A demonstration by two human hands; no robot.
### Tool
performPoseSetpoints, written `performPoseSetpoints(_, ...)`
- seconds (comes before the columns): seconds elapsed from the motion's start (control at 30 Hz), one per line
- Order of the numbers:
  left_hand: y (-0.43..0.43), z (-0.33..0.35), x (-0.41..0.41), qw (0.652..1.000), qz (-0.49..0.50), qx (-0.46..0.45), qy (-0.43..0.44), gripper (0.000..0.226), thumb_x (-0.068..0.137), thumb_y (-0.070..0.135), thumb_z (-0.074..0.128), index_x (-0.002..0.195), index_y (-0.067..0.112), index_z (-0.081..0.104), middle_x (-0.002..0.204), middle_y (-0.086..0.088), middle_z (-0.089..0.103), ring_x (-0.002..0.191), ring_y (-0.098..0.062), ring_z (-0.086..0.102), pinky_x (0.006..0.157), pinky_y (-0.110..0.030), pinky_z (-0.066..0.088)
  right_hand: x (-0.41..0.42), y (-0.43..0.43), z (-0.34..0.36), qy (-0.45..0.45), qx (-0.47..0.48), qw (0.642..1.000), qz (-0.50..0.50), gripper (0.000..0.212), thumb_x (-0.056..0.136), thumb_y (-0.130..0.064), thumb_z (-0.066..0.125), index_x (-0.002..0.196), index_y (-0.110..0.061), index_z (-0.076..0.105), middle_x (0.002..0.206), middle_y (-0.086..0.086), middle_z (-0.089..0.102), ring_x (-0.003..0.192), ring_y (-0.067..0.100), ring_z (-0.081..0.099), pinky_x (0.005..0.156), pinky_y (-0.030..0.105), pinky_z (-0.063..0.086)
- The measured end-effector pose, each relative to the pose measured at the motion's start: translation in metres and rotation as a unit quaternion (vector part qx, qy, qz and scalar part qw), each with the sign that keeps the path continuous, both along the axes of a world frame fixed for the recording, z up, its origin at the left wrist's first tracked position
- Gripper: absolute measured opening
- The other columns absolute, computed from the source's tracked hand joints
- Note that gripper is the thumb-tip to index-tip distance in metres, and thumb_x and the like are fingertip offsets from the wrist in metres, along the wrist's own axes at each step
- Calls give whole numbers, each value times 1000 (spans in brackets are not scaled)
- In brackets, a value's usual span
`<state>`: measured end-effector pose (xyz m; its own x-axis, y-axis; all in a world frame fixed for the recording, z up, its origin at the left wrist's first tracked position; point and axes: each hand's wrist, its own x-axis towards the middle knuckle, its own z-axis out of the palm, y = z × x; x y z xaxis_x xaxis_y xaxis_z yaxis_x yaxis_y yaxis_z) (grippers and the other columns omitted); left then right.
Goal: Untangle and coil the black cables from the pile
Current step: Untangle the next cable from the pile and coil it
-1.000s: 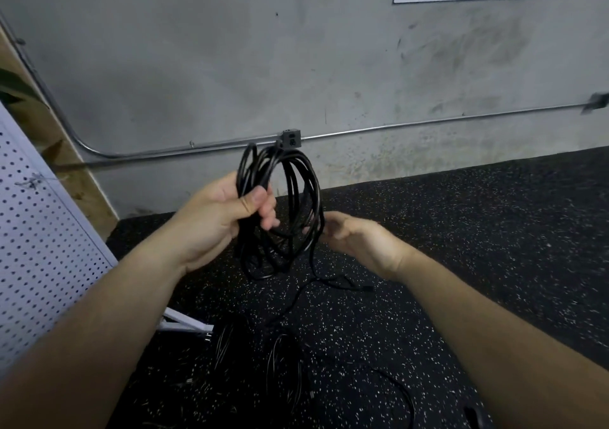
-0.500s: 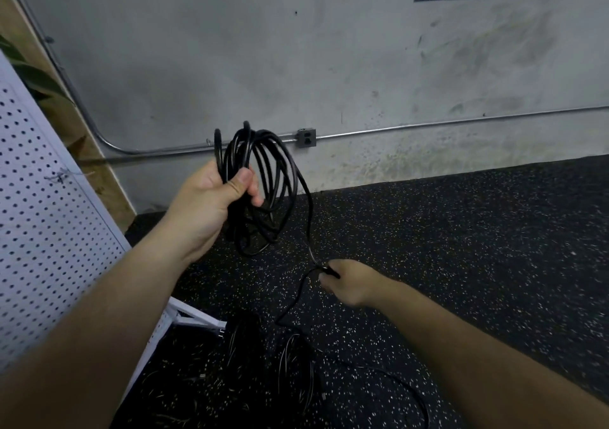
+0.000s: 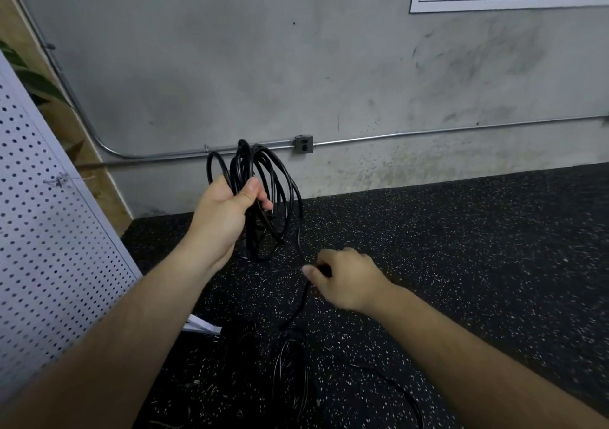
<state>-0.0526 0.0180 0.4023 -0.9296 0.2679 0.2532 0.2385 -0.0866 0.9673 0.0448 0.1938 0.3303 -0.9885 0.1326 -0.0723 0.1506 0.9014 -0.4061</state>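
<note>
Mid-coiling, your left hand (image 3: pixel 227 212) gripped the coil (image 3: pixel 244 161), your right hand (image 3: pixel 346 278) pinched its tail (image 3: pixel 301 303); the next wrap likely needed slack drawn up

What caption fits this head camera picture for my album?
Left hand grips a coiled black cable while right hand pinches its loose strand above the pile.

Black rubber floor (image 3: pixel 461 264), flecked white; tangled pile of black cables (image 3: pixel 290 372) lying at the near edge. Pegboard's white foot (image 3: pixel 201 326) resting beside it.

L grip (image 3: pixel 230 211), R grip (image 3: pixel 346 277), forearms (image 3: pixel 108 339) bare.
</note>
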Motion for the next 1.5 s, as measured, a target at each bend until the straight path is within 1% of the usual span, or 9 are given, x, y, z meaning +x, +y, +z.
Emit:
performPoseSetpoints(0.17, 0, 1, -3, 999, 38, 19, 0, 13, 105, 13, 52, 94, 14, 59, 76, 5, 63, 69, -8, 66, 66, -20, 55, 1, 7, -3, -20, 49, 995, -85, 34, 97, -43, 47, 123, -24, 58, 138, 8, 43, 140, 36, 25, 121, 64, 7)
performPoseSetpoints(0.27, -3, 1, -9, 998, 62, 8, 16, 16, 106, 16, 51, 92, 16, 58, 76, 6, 62, 70, -9, 64, 69, -25, 54, 5, 22, -4, 1, 21, 989, -150, 28, 98, -31, 49, 123, -29, 61, 143, 11, 29, 136, 38, 23, 115, 54, 30)
performPoseSetpoints(0.43, -4, -1, -16, 997, 73, 7, 6, 22, 107, 16, 50, 86, 16, 58, 72, 6, 62, 70, -13, 62, 76, -35, 55, 9, 46, 0, 54, -215, 951, -215, 33, 101, -4, 42, 120, -19, 64, 117, 8, 60, 91, 27, 68, 63, 29, 54)
performPoseSetpoints(0.63, 18, -21, 0, 997, 44, -53, -40, 12, 104, 19, 57, 96, 14, 64, 77, 4, 71, 71, -11, 70, 82, -41, 58, 0, 31, 12, 142, -490, 838, -194, 49, 97, 13, 43, 136, -16, 47, 105, 5, 65, 88, 14, 71, 89, 43, 58)
performPoseSetpoints(0.93, 42, -35, 18, 996, -8, -72, -56, 20, 106, 20, 52, 120, 10, 62, 103, 4, 79, 91, -19, 76, 91, -50, 58, 6, 12, 41, 171, -648, 734, -111, 65, 80, 29, 28, 118, -6, 67, 71, 3, 62, 101, 24, 71, 92, 51, 59)
performPoseSetpoints(1.17, 37, -19, 14, 979, -42, 120, -157, 21, 106, 19, 52, 120, 5, 60, 110, -10, 77, 90, -20, 73, 68, -38, 61, 15, 12, 41, 104, -546, 824, -115, 54, 82, 26, 29, 96, -3, 73, 59, 4, 61, 73, 20, 64, 85, 37, 57)
performPoseSetpoints(1.3, 33, -16, 11, 981, -67, 108, -146, 19, 104, 16, 55, 115, 3, 63, 98, -6, 77, 76, -13, 68, 62, -29, 57, 21, 9, 42, 56, -452, 887, -77, 45, 83, 20, 34, 87, -8, 69, 63, 4, 66, 63, 17, 59, 70, 34, 50)
performPoseSetpoints(1.4, 31, -18, 11, 985, -79, 83, -127, 13, 103, 12, 55, 92, 10, 63, 80, 0, 65, 67, -13, 59, 68, -34, 53, 26, 10, 44, 60, -299, 951, -59, 10, 89, -8, 59, 94, -17, 62, 83, -1, 67, 70, 12, 57, 65, 27, 45)
performPoseSetpoints(1.5, 29, -17, 11, 984, -126, 65, -111, 10, 104, 9, 50, 98, 9, 58, 78, 0, 60, 66, -14, 54, 67, -33, 51, 23, 18, 37, 187, -174, 960, -112, 29, 90, -38, 69, 101, -20, 49, 95, -6, 53, 72, 7, 50, 61, 24, 38)
